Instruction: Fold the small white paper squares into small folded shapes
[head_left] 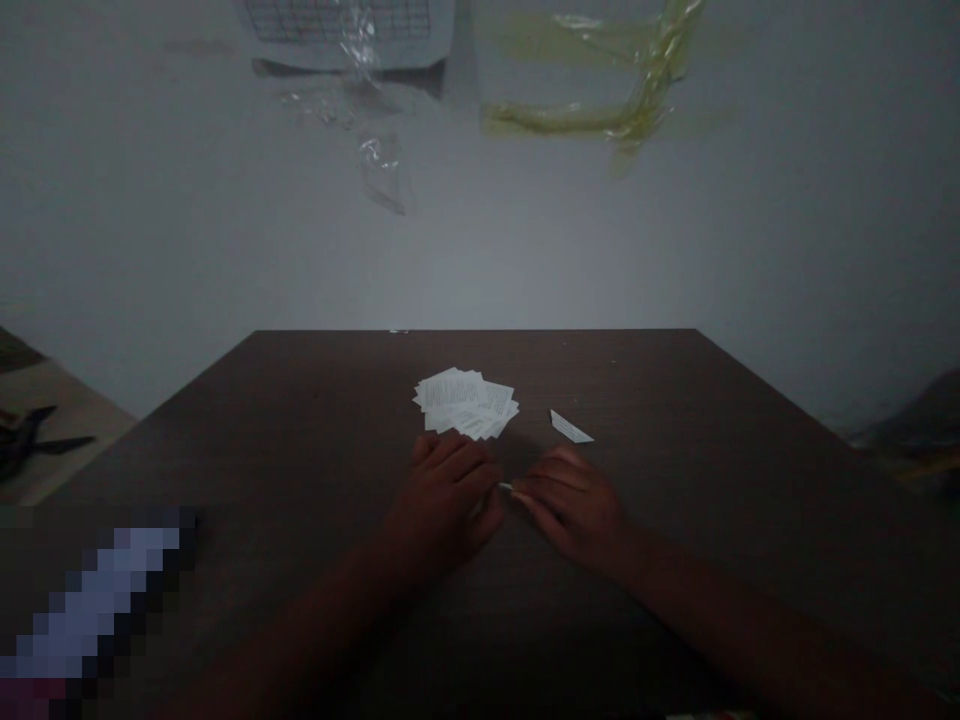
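Observation:
Between my two hands a small piece of paper (505, 486) shows only as a thin pale edge; the fingers cover the rest. My left hand (450, 490) is closed on its left end, knuckles up. From the other side my right hand (574, 500) pinches its right end between thumb and fingers. Just beyond my left hand lies a spread pile of printed paper pieces (465, 400). A folded strip of printed paper (571, 428) with slanted ends rests on the table past my right hand.
The dark wooden table (315, 400) meets a pale wall (465, 250) with taped plastic and paper on it. A blurred-out pixelated object (105, 590) is at the lower left. Beyond the table's left edge lies a dark tool-like object (45, 442).

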